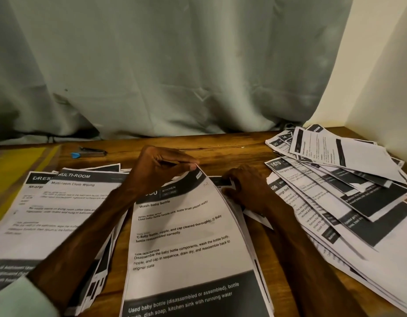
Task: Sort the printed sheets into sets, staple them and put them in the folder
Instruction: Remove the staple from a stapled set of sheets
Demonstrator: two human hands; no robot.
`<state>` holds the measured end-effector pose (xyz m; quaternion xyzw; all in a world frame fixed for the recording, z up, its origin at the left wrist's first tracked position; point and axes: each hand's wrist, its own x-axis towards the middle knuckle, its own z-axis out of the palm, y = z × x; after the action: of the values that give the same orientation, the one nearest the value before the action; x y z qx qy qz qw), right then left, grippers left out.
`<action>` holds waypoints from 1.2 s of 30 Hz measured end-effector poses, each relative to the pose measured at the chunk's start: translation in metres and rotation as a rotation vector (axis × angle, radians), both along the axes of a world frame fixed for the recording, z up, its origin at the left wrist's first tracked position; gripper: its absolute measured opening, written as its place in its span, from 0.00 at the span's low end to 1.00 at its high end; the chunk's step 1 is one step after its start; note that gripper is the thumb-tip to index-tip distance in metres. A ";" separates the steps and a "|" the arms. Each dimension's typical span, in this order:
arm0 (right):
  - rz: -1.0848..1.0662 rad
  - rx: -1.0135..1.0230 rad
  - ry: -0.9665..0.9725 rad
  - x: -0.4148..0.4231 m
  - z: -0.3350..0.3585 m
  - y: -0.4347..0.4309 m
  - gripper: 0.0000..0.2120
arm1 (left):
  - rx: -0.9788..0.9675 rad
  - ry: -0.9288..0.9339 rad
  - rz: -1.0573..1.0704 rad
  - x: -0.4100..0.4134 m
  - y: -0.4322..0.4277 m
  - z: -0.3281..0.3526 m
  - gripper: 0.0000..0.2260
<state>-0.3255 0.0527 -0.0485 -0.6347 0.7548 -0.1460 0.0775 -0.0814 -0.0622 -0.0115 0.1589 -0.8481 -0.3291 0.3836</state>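
Observation:
My left hand (162,165) pinches the top right corner of the "Wash baby bottle" kitchen sheet (186,239), which tops a small pile in the middle of the wooden table. Beside it, my right hand (243,186) rests on the sheets just under that corner, fingers curled at a dark header strip. A pile headed by the "Multi-room" sheet (67,202) lies on the left. Several loose printed sheets (339,179) are fanned out on the right. The stapler (90,152), blue-tipped, lies at the back left. The yellow folder (12,165) sits at the far left edge.
A grey curtain (165,65) hangs behind the wooden table (220,147). A pale wall (380,76) closes off the right side, meeting the table at its back right corner.

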 end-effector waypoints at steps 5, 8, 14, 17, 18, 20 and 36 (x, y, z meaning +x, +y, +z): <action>-0.016 0.052 0.038 0.005 0.004 -0.001 0.26 | 0.023 -0.007 0.046 0.001 -0.002 -0.008 0.08; -0.014 0.025 0.022 0.006 0.006 0.000 0.24 | -0.035 -0.009 0.041 -0.002 -0.002 -0.011 0.08; -0.027 -0.022 0.043 0.014 0.009 0.002 0.22 | -0.115 0.019 0.061 -0.005 -0.003 -0.021 0.09; -0.015 -0.070 0.020 0.015 0.008 0.001 0.24 | -0.169 0.039 0.083 -0.006 -0.002 -0.023 0.09; -0.009 -0.099 -0.008 0.015 0.006 0.001 0.25 | -0.179 0.046 0.085 -0.006 -0.001 -0.023 0.09; -0.002 -0.153 -0.076 0.015 0.002 0.000 0.27 | -0.188 0.046 0.092 -0.006 0.002 -0.023 0.10; 0.056 0.005 0.072 0.025 0.002 -0.010 0.36 | -0.258 0.009 0.096 -0.006 0.003 -0.025 0.08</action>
<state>-0.3008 0.0429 -0.0465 -0.6602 0.7395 -0.1189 0.0559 -0.0877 -0.0596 -0.0368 0.1471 -0.8732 -0.1992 0.4198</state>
